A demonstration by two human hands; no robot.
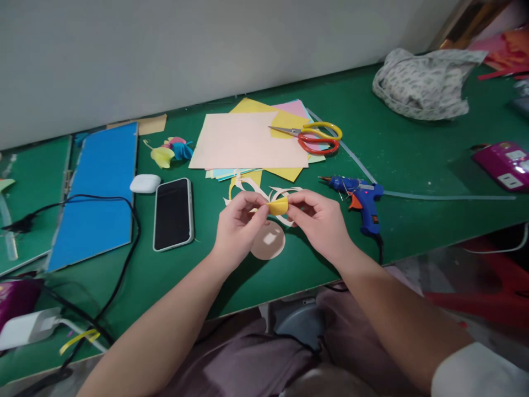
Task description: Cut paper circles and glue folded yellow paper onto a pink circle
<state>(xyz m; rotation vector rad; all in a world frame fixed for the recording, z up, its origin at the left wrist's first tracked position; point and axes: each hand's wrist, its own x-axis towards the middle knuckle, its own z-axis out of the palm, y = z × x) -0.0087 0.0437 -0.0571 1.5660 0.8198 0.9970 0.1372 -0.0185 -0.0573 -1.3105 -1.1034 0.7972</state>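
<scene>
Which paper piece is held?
The small yellow piece, pinched between left hand and right hand; the pale disc lies flat below, the stacked sheets beyond.

You're working in soft, moderate indoor light, with the wall [206,49] a dull grey and the space below the bench [425,165] dimmer. The source is out of view; diffuse shadows under your left hand [237,226] and right hand [322,223] suggest light from above. Your right forearm [397,314] darkens toward the elbow. The pale pink sheet [243,140] is among the brightest surfaces, while the phone [173,215] screen stays nearly black. You can't tell whether the white patch on the paper disc [258,248] is glare. The yellow paper piece [278,207] reads clearly, though fine texture looks smeared. Wide-angle stretching bends the outer areas, and the far edges go soft.
</scene>
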